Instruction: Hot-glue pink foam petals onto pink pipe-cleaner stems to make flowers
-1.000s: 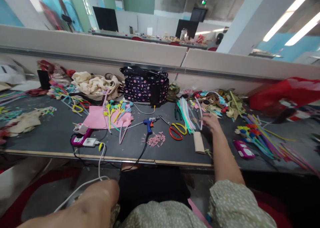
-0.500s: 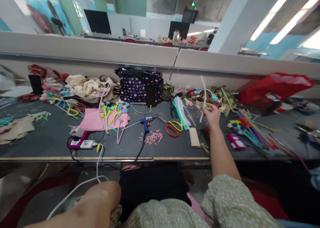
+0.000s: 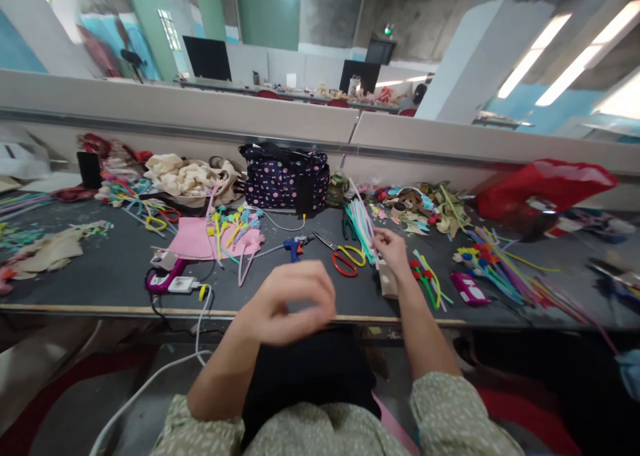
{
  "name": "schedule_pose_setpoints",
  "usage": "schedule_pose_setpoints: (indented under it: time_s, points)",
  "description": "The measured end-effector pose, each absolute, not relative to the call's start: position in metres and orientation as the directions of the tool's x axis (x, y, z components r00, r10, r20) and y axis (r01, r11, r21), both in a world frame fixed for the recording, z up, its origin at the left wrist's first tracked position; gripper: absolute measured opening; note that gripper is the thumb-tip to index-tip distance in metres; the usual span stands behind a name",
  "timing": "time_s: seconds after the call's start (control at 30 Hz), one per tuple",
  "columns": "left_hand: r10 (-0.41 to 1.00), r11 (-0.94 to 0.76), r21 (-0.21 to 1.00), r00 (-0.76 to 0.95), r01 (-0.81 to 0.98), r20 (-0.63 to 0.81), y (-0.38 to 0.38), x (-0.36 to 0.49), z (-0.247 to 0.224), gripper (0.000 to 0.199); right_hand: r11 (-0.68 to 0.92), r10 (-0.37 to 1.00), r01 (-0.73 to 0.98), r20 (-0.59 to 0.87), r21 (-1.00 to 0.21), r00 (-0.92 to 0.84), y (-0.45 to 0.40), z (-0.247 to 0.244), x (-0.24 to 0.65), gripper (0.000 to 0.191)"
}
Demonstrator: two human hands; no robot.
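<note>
My right hand (image 3: 391, 248) is closed in a pinch on a pale pipe cleaner (image 3: 357, 195), over the bundle of white and teal pipe cleaners (image 3: 361, 224). A beige block (image 3: 387, 281) lies just under that wrist. My left hand (image 3: 295, 303) is raised over the table's front edge, blurred, its fingers curled with a gap between them and the thumb, nothing in it. Scissors with red and yellow handles (image 3: 345, 263) lie between the hands. Beyond my left hand is a blue glue gun (image 3: 295, 246).
Pink sheet (image 3: 187, 238) with yellow and blue pieces stands left, near a purple power strip (image 3: 159, 279) and white cable. A dark patterned bag (image 3: 280, 179) sits at the back. At right are red and green stems (image 3: 425, 279), a purple box (image 3: 469, 289) and a red bag (image 3: 540, 193).
My right hand has moved left and down with the pale pipe cleaner to the bundle. My left hand has come up into view over the table edge. The view has shifted slightly.
</note>
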State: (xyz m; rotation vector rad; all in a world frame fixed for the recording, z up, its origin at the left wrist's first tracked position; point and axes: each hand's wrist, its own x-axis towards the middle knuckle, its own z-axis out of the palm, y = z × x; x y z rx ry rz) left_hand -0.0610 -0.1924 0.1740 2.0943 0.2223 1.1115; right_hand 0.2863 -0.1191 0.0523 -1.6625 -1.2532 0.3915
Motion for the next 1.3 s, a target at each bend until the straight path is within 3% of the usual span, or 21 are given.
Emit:
schedule_pose_setpoints:
  time_s: [0.13, 0.2, 0.3, 0.43, 0.57, 0.8, 1.03, 1.3]
  points:
    - [0.754, -0.492, 0.867, 0.457, -0.083, 0.472, -0.15, -0.031, 0.144, 0.021, 0.246, 0.868, 0.429, 0.394, -0.869, 0.301, -0.139, 0.063, 0.241, 0.034]
    - [0.878, -0.3, 0.943, 0.345, -0.146, 0.333, -0.135, -0.022, 0.122, 0.022, 0.285, 0.877, 0.39, 0.402, -0.875, 0.262, -0.151, 0.068, 0.22, 0.032]
    - [0.941, -0.142, 0.955, 0.265, -0.259, 0.212, -0.125, -0.016, 0.097, 0.028, 0.293, 0.909, 0.332, 0.369, -0.896, 0.193, -0.169, 0.073, 0.192, 0.032]
    - [0.954, -0.069, 0.938, 0.253, -0.34, 0.162, -0.127, -0.014, 0.084, 0.038, 0.344, 0.922, 0.278, 0.379, -0.897, 0.082, -0.187, 0.068, 0.162, 0.027]
    - [0.947, -0.076, 0.929, 0.265, -0.363, 0.181, -0.139, -0.016, 0.083, 0.034, 0.369, 0.92, 0.349, 0.392, -0.861, -0.005, -0.201, 0.058, 0.147, 0.025]
    - [0.956, -0.082, 0.93, 0.237, -0.357, 0.175, -0.17, -0.025, 0.079, 0.031, 0.403, 0.826, 0.529, 0.546, -0.747, 0.142, -0.234, 0.058, 0.141, 0.03]
    - [0.921, -0.064, 0.921, 0.334, -0.384, 0.203, -0.219, -0.033, 0.068, 0.03, 0.4, 0.835, 0.56, 0.54, -0.726, 0.104, -0.275, 0.055, 0.119, 0.019]
    - [0.848, 0.252, 0.89, 0.53, -0.38, -0.014, -0.281, -0.072, 0.067, 0.036, 0.512, 0.722, 0.653, 0.692, -0.559, 0.026, -0.339, 0.069, 0.112, 0.015]
